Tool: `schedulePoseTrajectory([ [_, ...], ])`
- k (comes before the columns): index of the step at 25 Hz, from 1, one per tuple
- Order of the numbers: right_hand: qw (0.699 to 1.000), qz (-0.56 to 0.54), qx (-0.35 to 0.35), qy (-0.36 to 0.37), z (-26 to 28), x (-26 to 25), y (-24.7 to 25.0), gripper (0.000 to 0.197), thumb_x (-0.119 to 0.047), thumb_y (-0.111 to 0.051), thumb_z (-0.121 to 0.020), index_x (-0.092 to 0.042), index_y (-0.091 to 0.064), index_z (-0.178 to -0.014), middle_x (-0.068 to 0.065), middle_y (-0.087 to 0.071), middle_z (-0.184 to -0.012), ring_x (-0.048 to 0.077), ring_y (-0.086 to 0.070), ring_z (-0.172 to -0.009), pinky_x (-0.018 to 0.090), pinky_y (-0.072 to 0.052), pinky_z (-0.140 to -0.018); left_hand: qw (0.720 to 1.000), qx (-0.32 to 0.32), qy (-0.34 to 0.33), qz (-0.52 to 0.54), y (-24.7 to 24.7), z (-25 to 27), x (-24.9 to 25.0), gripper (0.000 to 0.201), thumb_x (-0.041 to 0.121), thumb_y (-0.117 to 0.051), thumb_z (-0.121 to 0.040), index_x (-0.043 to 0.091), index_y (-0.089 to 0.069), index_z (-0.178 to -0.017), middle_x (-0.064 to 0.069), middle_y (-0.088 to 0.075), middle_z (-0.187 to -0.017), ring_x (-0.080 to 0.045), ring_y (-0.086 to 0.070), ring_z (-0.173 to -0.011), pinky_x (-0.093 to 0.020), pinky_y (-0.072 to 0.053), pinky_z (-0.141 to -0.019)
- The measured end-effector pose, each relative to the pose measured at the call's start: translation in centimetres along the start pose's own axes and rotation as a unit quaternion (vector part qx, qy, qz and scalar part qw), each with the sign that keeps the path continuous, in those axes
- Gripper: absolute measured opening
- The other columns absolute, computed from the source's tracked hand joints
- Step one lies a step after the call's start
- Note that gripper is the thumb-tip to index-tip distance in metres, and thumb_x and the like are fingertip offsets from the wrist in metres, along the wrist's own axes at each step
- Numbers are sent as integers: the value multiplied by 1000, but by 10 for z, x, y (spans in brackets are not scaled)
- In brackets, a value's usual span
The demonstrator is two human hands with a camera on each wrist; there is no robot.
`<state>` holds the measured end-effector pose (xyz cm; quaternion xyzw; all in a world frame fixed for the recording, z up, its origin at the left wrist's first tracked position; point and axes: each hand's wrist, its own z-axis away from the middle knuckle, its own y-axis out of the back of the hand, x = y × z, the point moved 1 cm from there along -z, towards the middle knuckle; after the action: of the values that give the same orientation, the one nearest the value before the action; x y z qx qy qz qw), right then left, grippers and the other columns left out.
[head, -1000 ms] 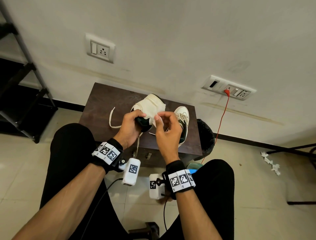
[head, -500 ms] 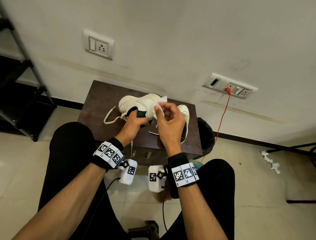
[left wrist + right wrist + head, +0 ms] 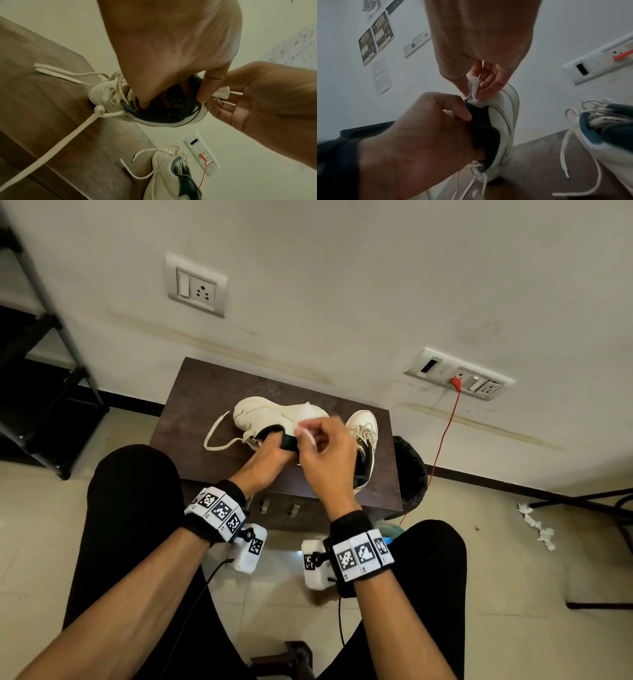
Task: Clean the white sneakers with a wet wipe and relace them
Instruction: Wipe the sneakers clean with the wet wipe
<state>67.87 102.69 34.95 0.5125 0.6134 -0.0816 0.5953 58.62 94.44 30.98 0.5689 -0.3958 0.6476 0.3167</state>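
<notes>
Laces first, far left: the loose lace (image 3: 219, 433) of the held sneaker trails over the bench (image 3: 191, 405) top toward its left edge, a knot in one strand, so this shoe is only partly laced.

Held sneaker (image 3: 263, 414) sits mid-bench, tipped on its side, sole toward the wall, toe pointing at the left edge.

Left hand (image 3: 265, 458) has its fingers hooked down inside the dark collar, thumb clamped on the outside of the heel rim; it grips and steadies the shoe.

Right hand (image 3: 325, 453) is just right of it, fingers curled, pinching a small folded wet wipe (image 3: 473, 86). The wipe touches the white heel edge at the top of the collar. Hand is narrow, closed on the wipe.

Second sneaker (image 3: 363, 446) lies at the right edge of the bench, upright-ish, laces slack and ends loose on the bench top. Neither hand touches it.

Beyond the right edge: a dark bin (image 3: 409, 470) on the floor, red cable (image 3: 442, 446) running up to the wall socket.

Progress, my read: cleaning phase, working the heel of shoe one. Cannot tell how much of its upper is already wiped. Left to do: finish this shoe, wipe shoe two, then relace both. Roughly early-to-mid task.
</notes>
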Motion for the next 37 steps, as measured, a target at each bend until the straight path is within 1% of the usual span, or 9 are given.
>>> schedulePoseTrajectory([
  [3, 998, -24, -47, -37, 12, 4, 8, 5, -14, -80, -92, -15, -79, -97, -5, -75, -90, 6, -68, -76, 20, -55, -71, 995, 31, 33, -86, 7, -1, -8, 25, 13, -58, -75, 18, -60, -100, -1, -63, -103, -13, -59, -102, -25, -47, -89],
  [7, 997, -40, 58, -39, -15, 3, 15, 6, -16, -79, -92, -18, -79, -98, 2, -74, -90, 2, -61, -69, 18, -51, -67, 994, 11, 32, -107, 13, -4, -25, 72, 18, -63, -66, 14, -61, -138, -2, -66, -136, -16, -58, -132, -37, -44, -113],
  [12, 997, 5, -47, -55, 15, 2, -6, 4, -17, -79, -93, -20, -78, -97, -8, -74, -89, 5, -69, -76, 19, -57, -70, 989, 27, 46, -138, 12, -2, -23, 47, 23, -54, -71, 8, -63, -114, -9, -60, -118, -20, -59, -113, -35, -49, -96],
  [17, 997, 18, 47, -65, -20, 1, 6, 5, -18, -79, -91, -17, -80, -97, -4, -74, -84, 5, -66, -72, 25, -58, -71, 981, 6, 68, -181, 14, 0, -27, 61, 33, -64, -63, 14, -64, -121, -8, -56, -128, -24, -55, -123, -45, -46, -108],
  [23, 987, 75, -126, -60, 14, 0, -7, 5, -20, -79, -93, -23, -81, -95, -12, -75, -86, 2, -70, -79, 23, -60, -77, 956, -26, 97, -274, 9, 7, -29, 54, 46, -48, -75, 23, -60, -123, -7, -48, -115, -28, -48, -120, -45, -44, -102],
  [27, 996, 63, -7, -69, -18, 4, 0, 4, -19, -79, -92, -20, -81, -95, -9, -72, -80, 3, -66, -71, 24, -58, -72, 941, -40, 145, -304, 15, 3, -38, 39, 33, -47, -70, 15, -49, -104, -13, -44, -123, -31, -44, -125, -49, -40, -107],
  [30, 987, 112, -54, -100, -24, 10, -10, 7, -17, -75, -90, -19, -82, -93, -9, -72, -79, 9, -68, -76, 29, -58, -77, 933, -34, 129, -335, 7, 6, -42, 36, 32, -51, -72, 12, -50, -102, -9, -43, -114, -21, -40, -109, -39, -39, -94],
  [34, 973, 126, -173, -85, 2, 7, -10, 10, -17, -77, -90, -25, -82, -88, -14, -74, -80, 0, -68, -74, 16, -52, -70, 942, -33, 109, -315, 5, 5, -57, 29, 22, -63, -78, 20, -62, -108, -6, -63, -97, -29, -62, -94, -41, -52, -77],
  [37, 988, 97, -73, -95, -27, 11, -4, 9, -17, -77, -90, -24, -82, -88, -9, -76, -81, 8, -71, -78, 23, -57, -75, 930, -25, 105, -352, 5, 5, -59, 22, 24, -69, -83, 20, -51, -95, -7, -49, -107, -25, -45, -103, -40, -44, -89],
])
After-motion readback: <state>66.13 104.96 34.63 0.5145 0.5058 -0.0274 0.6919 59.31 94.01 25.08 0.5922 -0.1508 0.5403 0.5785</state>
